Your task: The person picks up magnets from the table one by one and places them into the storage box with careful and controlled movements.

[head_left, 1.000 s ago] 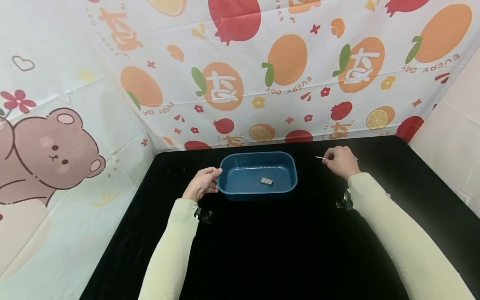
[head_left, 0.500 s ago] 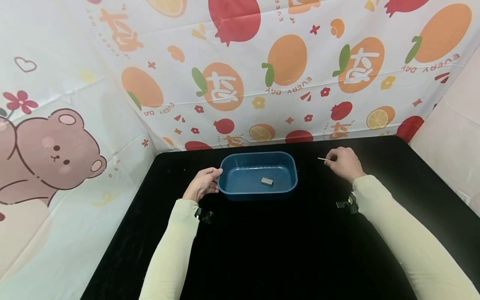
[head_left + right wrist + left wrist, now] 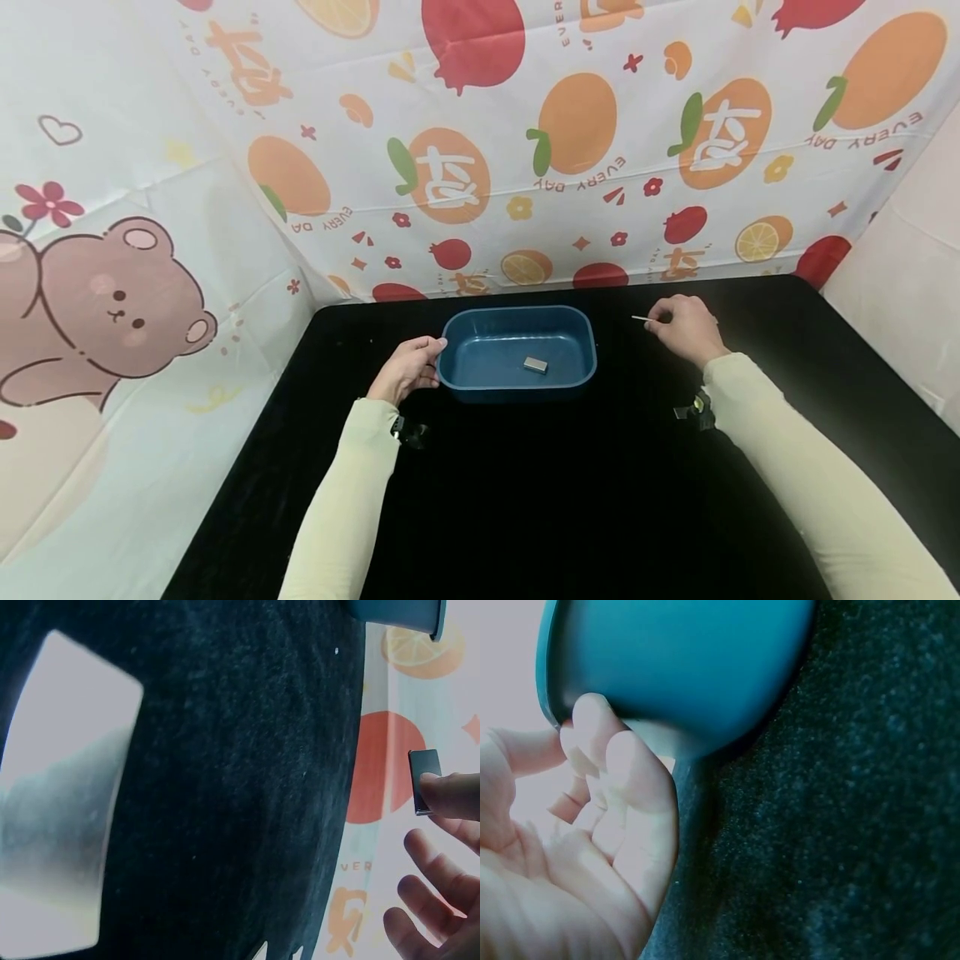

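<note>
A blue rectangular plastic tub (image 3: pixel 517 390) stands on the black table. Its left rim is pinched by my left hand (image 3: pixel 408 367); in the left wrist view that hand's thumb and fingers (image 3: pixel 641 772) meet at the tub's wall (image 3: pixel 682 660). Inside the tub lies a small silvery rectangular metal block (image 3: pixel 536 365), towards the front right. To the right of the tub, apart from it, my right hand (image 3: pixel 684 327) pinches another small flat metal block (image 3: pixel 424 772) above the table. From the head view this held block looks like a thin pale strip pointing left.
The black tabletop (image 3: pixel 510 492) reaches back to a fruit-printed cloth (image 3: pixel 510 192). A white cloth with a bear print (image 3: pixel 120 300) hangs on the left. A pale plate (image 3: pixel 64 802) fills the near left of the right wrist view.
My right hand has shifted slightly right and keeps its pinch on the metal block. The left hand stays on the tub's rim. The head view has tilted a little.
</note>
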The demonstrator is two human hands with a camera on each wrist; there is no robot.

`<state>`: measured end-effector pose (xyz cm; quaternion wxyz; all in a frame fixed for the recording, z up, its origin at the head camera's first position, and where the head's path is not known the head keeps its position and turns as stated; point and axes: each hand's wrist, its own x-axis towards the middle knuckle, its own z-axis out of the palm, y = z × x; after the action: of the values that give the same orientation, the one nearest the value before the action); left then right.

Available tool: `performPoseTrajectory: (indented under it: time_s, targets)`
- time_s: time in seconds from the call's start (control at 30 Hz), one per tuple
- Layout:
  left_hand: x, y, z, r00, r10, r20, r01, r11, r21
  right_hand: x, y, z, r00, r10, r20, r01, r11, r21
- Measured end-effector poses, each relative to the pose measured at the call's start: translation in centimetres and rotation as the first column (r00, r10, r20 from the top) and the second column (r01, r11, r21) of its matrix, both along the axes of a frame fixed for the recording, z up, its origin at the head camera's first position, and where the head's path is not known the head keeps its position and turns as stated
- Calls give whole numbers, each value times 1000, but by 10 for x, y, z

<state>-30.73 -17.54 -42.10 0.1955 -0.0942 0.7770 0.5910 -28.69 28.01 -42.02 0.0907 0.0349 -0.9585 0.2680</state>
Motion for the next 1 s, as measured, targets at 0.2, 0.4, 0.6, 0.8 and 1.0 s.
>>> performPoseTrajectory:
  time_s: [0.2, 0.4, 0.6, 0.8, 1.0]
  targets:
    - [0, 0, 0, 1000, -6, 6, 6, 1000, 6, 0, -6, 4, 1000, 19, -20, -19, 1000, -14]
    - [0, 0, 0, 1000, -8, 9, 8, 1000, 15, -1, -8, 7, 999, 19, -42, -20, 1000, -13]
    - [-1, 0, -1, 1000, -5, 1, 5, 1000, 10, 1, -9, 12, 999, 7, -39, -8, 1000, -22]
    - [-2, 0, -3, 1000, 3, 3, -3, 1000, 2, 3, -13, 14, 997, 41, -66, -44, 998, -48]
    - [-2, 0, -2, 1000, -4, 4, 4, 1000, 5, 5, -18, 14, 993, 68, -93, -73, 996, -54]
